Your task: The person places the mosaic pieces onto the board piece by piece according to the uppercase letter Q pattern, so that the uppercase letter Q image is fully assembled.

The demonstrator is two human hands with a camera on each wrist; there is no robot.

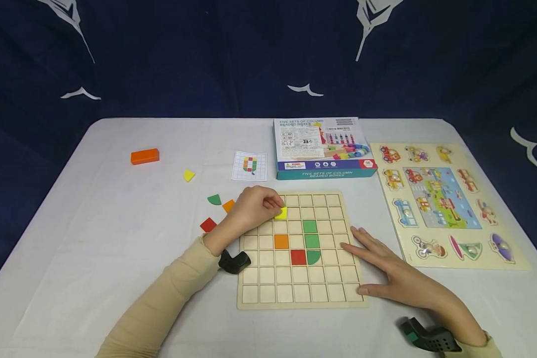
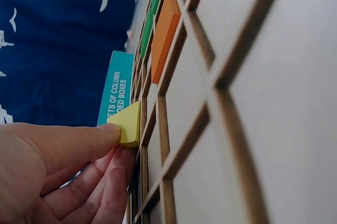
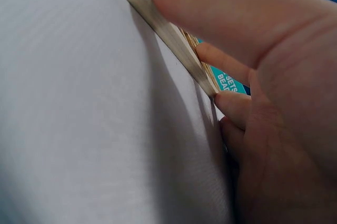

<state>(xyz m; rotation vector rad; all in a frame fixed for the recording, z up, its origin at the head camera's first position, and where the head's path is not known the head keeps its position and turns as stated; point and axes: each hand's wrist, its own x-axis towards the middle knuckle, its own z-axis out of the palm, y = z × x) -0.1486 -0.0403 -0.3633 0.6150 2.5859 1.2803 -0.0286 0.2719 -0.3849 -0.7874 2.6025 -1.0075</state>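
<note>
My left hand [image 1: 256, 208] pinches a yellow tile [image 2: 128, 125] between thumb and fingers, over the upper left part of the wooden grid board [image 1: 268, 293]. From the head view I cannot tell whether the tile [image 1: 281, 214] lies flat in its cell. Lower on the board sit an orange square [image 1: 281, 241], a red square [image 1: 298, 257], two green squares [image 1: 311, 241] and a green quarter-circle tile [image 1: 313, 257]. With fingers spread, my right hand [image 1: 396, 271] rests along the board's right edge; the right wrist view shows its thumb [image 3: 210, 8] on the rim.
Left of the board lie a red tile [image 1: 208, 225], an orange tile [image 1: 228, 205], a green quarter-circle [image 1: 214, 199] and a yellow piece [image 1: 189, 175]. Behind are a pattern card [image 1: 249, 166], a box [image 1: 324, 149] and an orange block [image 1: 145, 156]. A picture puzzle [image 1: 449, 206] lies right.
</note>
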